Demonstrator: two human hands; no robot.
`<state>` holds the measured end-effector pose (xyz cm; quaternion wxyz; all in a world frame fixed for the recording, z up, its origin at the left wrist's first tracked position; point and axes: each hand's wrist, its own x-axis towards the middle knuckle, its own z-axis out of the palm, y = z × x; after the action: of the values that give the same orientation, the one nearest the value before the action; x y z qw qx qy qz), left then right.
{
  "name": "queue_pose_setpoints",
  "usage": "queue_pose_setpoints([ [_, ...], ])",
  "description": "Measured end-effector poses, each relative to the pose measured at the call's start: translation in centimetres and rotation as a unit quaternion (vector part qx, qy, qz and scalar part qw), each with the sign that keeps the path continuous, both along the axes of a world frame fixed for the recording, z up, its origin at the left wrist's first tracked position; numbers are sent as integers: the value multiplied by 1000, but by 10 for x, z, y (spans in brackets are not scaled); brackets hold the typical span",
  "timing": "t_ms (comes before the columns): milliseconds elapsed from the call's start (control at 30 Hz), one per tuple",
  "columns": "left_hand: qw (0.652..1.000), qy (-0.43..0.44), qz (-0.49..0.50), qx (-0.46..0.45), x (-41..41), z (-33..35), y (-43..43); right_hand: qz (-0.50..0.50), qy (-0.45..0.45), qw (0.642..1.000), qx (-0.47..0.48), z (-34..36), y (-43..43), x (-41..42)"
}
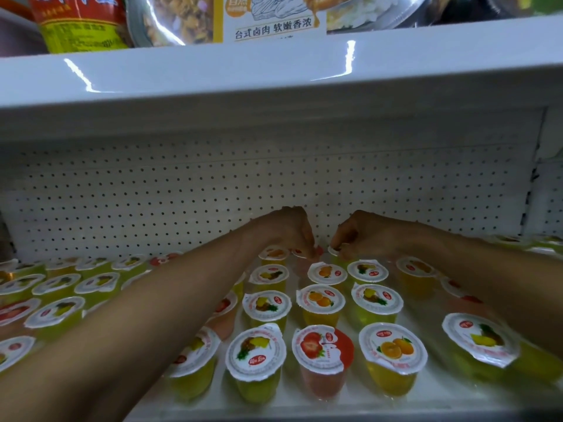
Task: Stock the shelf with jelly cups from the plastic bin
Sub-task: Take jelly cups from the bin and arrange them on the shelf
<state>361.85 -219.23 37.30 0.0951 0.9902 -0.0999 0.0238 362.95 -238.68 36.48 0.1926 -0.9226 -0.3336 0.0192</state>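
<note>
Your left hand (289, 233), at the middle of the frame, curls its fingers down and pinches the rim of a red-lidded cup (299, 253) in the back row. Your right hand (368, 236), just beside it to the right, pinches the lid edge of another back-row cup (334, 250). Both forearms (137, 324) reach in from the lower corners over the jelly cups (323, 300). These stand upright in rows across the white shelf (304, 405), their lids showing orange, pineapple and strawberry. Behind your hands runs a perforated back panel (182, 193). Across the top of the frame, an upper shelf (274, 80) carries packaged foods (182, 19).
</note>
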Motion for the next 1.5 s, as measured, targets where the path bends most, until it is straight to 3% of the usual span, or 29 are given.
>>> queue_pose_setpoints([
  [233, 998, -21, -33, -45, -28, 12, 4, 12, -57, 998, 8, 5, -14, -10],
  [367, 991, -9, -75, -108, -56, 11, -5, 51, -14, 998, 44, 15, -37, -30],
  [567, 993, 62, -77, -59, -64, 15, -31, 33, 29, 999, -18, 21, -42, -49],
  [767, 996, 75, -49, -17, -64, 15, -41, 8, -4, 998, -70, 16, -33, -52],
  [933, 998, 48, -29, 36, -65, 14, -34, -9, 5, 999, -44, 10, -26, -48],
  [1100, 999, 37, -8, 31, -65, 12, -21, -21, -17, 1000, 5, 1, -17, -49],
  [1400, 1000, 15, 1, 26, -68, 8, -18, -30, -36, 999, -2, -4, -17, -52],
  [1500, 999, -34, 2, 10, -76, 16, -13, -27, -65, 997, -27, -1, -19, -60],
])
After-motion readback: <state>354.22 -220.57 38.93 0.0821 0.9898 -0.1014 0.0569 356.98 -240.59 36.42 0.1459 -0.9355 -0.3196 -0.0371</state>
